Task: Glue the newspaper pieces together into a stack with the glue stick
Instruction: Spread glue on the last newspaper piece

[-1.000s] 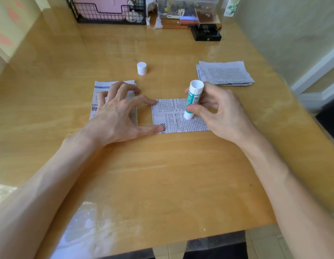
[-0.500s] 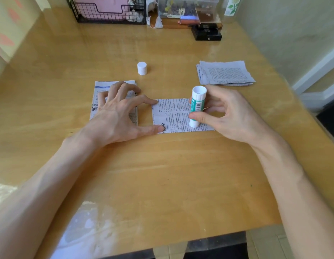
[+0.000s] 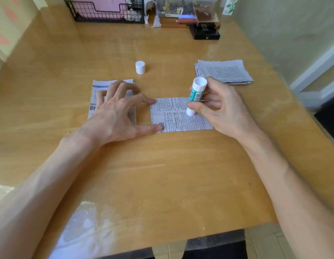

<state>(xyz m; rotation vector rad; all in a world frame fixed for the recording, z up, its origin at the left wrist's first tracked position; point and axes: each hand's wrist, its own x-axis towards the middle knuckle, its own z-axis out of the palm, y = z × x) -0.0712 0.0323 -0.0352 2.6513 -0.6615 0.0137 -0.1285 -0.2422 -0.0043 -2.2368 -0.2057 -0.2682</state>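
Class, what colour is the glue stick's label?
Teal-green on a white tube, glue stick, clearest in the head view.

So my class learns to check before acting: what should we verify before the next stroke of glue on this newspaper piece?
1. Cap off the glue stick: ok.
2. Right hand grips the stick: ok.
3. Stick's tip touches the middle newspaper piece: ok.
4. Left hand pins that piece's left edge: ok.
5. Glue coverage on the piece: cannot tell.
6. Spare pile lies apart from the glue: ok.
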